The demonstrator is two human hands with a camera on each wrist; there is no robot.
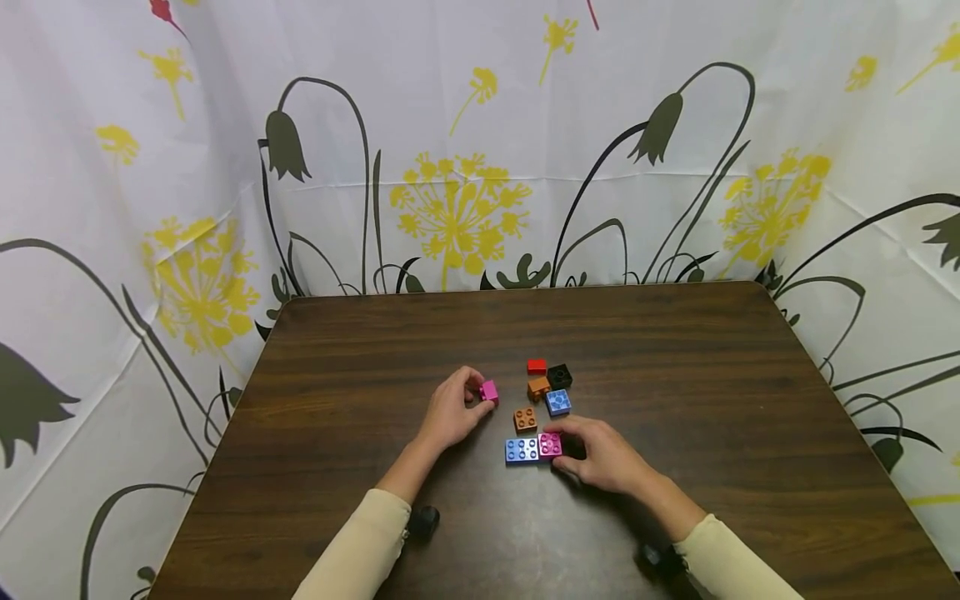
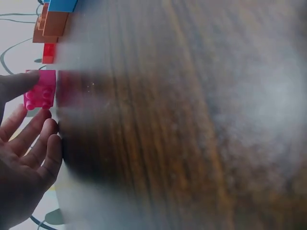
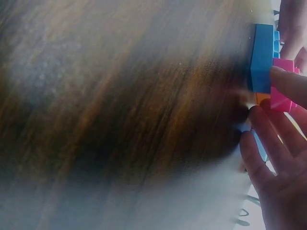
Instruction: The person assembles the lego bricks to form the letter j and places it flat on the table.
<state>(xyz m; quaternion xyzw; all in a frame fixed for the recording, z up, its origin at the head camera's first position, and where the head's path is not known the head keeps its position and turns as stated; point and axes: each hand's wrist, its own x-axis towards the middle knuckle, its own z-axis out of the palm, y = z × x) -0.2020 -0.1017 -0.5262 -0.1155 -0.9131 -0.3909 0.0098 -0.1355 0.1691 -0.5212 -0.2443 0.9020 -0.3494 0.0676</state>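
Note:
My left hand [image 1: 450, 410] pinches a small pink toy building brick [image 1: 489, 392] between thumb and fingers. In the left wrist view that pink brick [image 2: 46, 88] lies turned, its studs toward the fingers. My right hand [image 1: 606, 454] has its thumb and fingertips around a second pink brick [image 1: 550, 444], studs up, at the right end of a long blue brick [image 1: 521, 451]. From the right wrist, this pink brick [image 3: 283, 86] appears at stud height over the end of the blue brick [image 3: 262, 57]. An orange brick [image 1: 525, 419] lies just behind the blue one.
Behind these, loose bricks form a cluster: another orange brick [image 1: 537, 387], a smaller blue one [image 1: 558, 402], a black one [image 1: 559, 376] and a red one [image 1: 536, 367]. The dark wood table [image 1: 360, 358] ends at a flower-patterned curtain [image 1: 480, 125].

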